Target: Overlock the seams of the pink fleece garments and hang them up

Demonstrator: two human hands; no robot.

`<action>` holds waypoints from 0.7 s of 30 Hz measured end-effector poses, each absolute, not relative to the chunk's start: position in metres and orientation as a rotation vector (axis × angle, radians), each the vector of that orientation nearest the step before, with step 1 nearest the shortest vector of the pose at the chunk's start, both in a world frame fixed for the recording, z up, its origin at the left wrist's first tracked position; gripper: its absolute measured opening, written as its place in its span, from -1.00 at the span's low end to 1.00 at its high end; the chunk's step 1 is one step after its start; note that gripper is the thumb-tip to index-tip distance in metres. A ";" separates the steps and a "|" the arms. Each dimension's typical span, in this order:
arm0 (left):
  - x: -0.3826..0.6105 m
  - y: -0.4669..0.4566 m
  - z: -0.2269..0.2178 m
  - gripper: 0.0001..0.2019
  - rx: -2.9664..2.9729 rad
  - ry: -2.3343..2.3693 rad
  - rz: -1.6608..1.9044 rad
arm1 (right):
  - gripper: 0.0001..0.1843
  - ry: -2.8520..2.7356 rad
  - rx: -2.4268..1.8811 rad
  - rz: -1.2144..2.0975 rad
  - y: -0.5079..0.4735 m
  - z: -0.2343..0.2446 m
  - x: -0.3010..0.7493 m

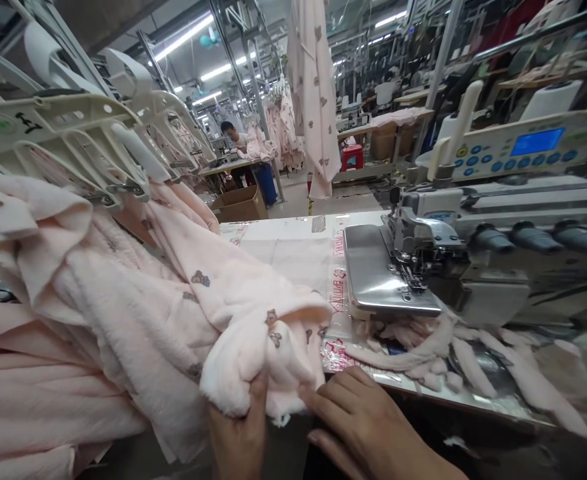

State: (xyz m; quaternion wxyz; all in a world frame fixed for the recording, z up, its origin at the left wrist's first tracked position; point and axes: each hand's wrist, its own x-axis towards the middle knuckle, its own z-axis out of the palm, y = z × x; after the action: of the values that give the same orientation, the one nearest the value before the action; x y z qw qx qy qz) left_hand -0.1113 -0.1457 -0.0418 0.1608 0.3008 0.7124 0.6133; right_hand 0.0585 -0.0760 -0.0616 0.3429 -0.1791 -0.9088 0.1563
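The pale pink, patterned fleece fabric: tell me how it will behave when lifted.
The pale pink, patterned fleece fabric will probably flop, since it bunches in soft folds by the left hand. Its fluffy surface suggests it should resist slipping.

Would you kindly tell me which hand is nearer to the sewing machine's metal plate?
Right. The right hand is on the near side of the metal plate; the left hand is farther off to its left, pinching the pink fabric.

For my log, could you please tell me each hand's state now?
Left hand: closed, holding the pink fabric.
Right hand: at its edge; grip cannot be told.
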 end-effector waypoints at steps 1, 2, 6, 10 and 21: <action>-0.112 -0.147 -0.038 -0.49 0.753 2.019 1.741 | -0.84 -2.339 -0.506 0.543 -0.073 -0.060 0.060; -0.111 -0.149 -0.036 -0.47 0.656 1.942 1.717 | -0.83 -2.275 -0.533 0.662 -0.070 -0.057 0.061; -0.098 -0.151 -0.037 -0.35 0.573 1.491 1.490 | -0.54 -1.947 -0.548 1.000 -0.051 -0.036 0.056; -0.089 -0.147 -0.046 -0.31 0.550 1.687 1.463 | -0.62 -1.933 -0.473 1.264 -0.039 -0.026 0.042; -0.094 -0.123 -0.012 -0.44 0.607 0.388 1.495 | -0.64 -1.524 -0.729 1.338 -0.049 -0.044 0.045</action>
State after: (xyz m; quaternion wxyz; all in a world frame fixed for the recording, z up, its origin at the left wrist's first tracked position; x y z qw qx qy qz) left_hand -0.0945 -0.1232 -0.0123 0.6749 0.2699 0.1725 0.6648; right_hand 0.0448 -0.0490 -0.0443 0.4734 -0.2979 -0.6229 0.5470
